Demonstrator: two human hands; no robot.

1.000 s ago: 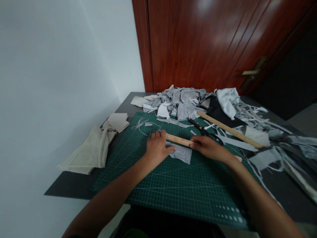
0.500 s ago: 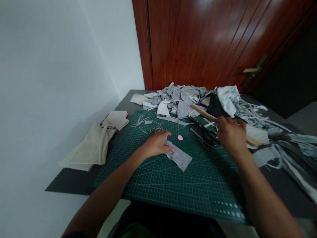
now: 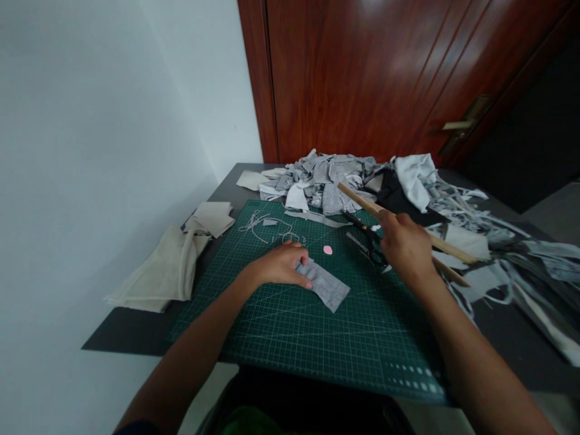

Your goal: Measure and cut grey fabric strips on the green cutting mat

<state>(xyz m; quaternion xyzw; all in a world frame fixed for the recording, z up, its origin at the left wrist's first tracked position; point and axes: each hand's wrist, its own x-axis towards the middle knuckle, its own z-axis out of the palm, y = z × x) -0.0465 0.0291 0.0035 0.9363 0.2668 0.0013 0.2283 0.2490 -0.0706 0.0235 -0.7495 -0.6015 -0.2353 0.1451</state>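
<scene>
A small grey cloth piece (image 3: 330, 287) lies on the green cutting mat (image 3: 317, 344). My left hand (image 3: 285, 266) rests at the cloth's left end, thumb on it and fingers curled but apart from the thumb. Over the mat's right side, my right hand (image 3: 405, 246) is closed round a wooden ruler (image 3: 362, 203), which slants from upper left to lower right. A second wooden strip (image 3: 453, 273) shows just under it, lower right of the hand. Black scissors (image 3: 372, 241) lie left of my right hand. A pink chalk piece (image 3: 327, 249) sits between the hands.
Grey and white cloth scraps (image 3: 328, 175) are heaped along the back. Cream cloth (image 3: 167, 266) lies on the left of the dark table (image 3: 131, 329). Thin strips (image 3: 539, 284) cover the right side. Loose threads (image 3: 258, 223) lie on the mat's upper left.
My right hand has moved left and slightly down with the ruler, and a second wooden strip now shows beneath it. The fingers of my left hand have curled in a little.
</scene>
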